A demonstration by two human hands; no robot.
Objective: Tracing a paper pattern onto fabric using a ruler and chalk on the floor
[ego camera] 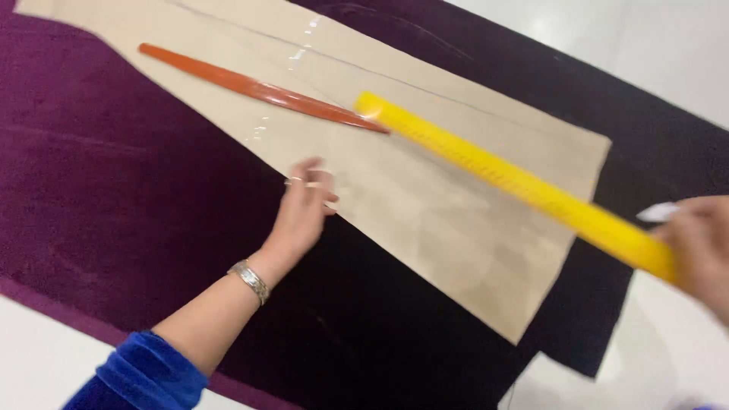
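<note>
Yellow ruler (516, 181) runs from centre frame down to the right edge, lying slantwise over the tan paper pattern (425, 220). I read its angle as following a faint pencil line across the paper, though motion blur makes that uncertain. Right hand (702, 247), at the right edge, is closed around the ruler's lower end and also has a small white piece (659, 212), chalk perhaps, between the fingers; too blurred to be sure. Left hand (304, 206), centre frame, lies flat with fingers spread at the pattern's lower edge, gripping nothing, apparently pinning the paper so it does not slide. It wears a ring, a silver bracelet (250, 279) and a blue velvet sleeve (144, 376). Orange curve stick (258, 89) rests on the pattern toward the upper left, its tip touching the ruler's upper end. Dark purple cloth (114, 175) lies under the pattern, spread on a white floor (668, 45).
</note>
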